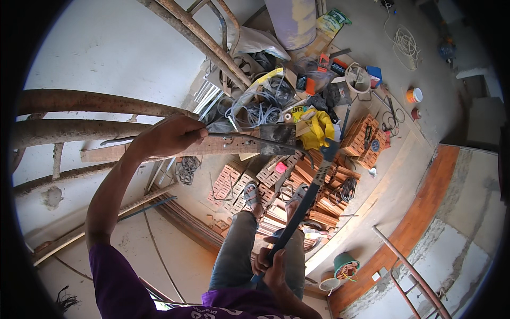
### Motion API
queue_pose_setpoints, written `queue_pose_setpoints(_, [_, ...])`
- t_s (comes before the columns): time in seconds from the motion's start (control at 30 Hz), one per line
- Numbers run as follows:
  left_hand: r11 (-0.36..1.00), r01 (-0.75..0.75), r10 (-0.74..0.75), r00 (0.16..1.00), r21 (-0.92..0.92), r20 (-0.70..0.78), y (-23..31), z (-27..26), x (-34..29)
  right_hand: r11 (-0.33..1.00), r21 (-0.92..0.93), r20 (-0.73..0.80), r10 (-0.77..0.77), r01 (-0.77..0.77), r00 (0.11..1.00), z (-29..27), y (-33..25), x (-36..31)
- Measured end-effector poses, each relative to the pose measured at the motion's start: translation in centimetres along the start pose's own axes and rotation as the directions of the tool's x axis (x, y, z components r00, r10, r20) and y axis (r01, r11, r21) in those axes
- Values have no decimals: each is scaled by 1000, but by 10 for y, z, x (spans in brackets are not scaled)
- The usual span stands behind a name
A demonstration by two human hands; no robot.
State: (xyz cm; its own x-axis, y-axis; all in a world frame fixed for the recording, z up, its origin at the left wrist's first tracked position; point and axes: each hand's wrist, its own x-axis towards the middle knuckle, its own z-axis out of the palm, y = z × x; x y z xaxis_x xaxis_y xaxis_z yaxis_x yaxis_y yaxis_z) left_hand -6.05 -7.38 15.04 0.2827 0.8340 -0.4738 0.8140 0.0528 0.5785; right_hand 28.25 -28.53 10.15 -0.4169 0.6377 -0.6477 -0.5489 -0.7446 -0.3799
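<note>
My left hand (171, 134) is closed around a thin, dark metal rod (241, 137). The rod lies along a wooden plank (114, 153) and crosses a dark metal plate (277, 132) on it. Its far right end curves downward. Lower down, my right hand (271, 265) grips the lower part of a long dark-blue metal bar (303, 207). This bar slants up to the right and ends in a wider, notched head near the rod's curved end. I cannot tell whether the head touches the rod.
Rusty scaffold pipes (79, 127) stand at the left by the white wall. Below are my sandalled feet and stacked hollow bricks (226, 183). Beyond the plank lie tangled clear tubing (255, 109), a yellow bag (319, 127) and a bucket (357, 78). A green pot (346, 265) stands lower right.
</note>
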Motion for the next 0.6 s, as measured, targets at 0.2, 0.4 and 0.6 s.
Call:
queue_pose_setpoints(0.2, [998, 54, -55, 998, 44, 17, -25, 8, 18, 824, -563, -346, -168, -62, 923, -134, -69, 34])
queue_pose_setpoints(0.4, [992, 127, -126, 992, -22, 21, -22, 17, 9, 645, -762, -203, -327, 61, 923, -156, -142, 22])
queue_pose_setpoints(0.6, [996, 16, -2, 989, 93, -151, 48, 5, -32, 698, -716, -212, -230, 9, 950, -157, -135, 33])
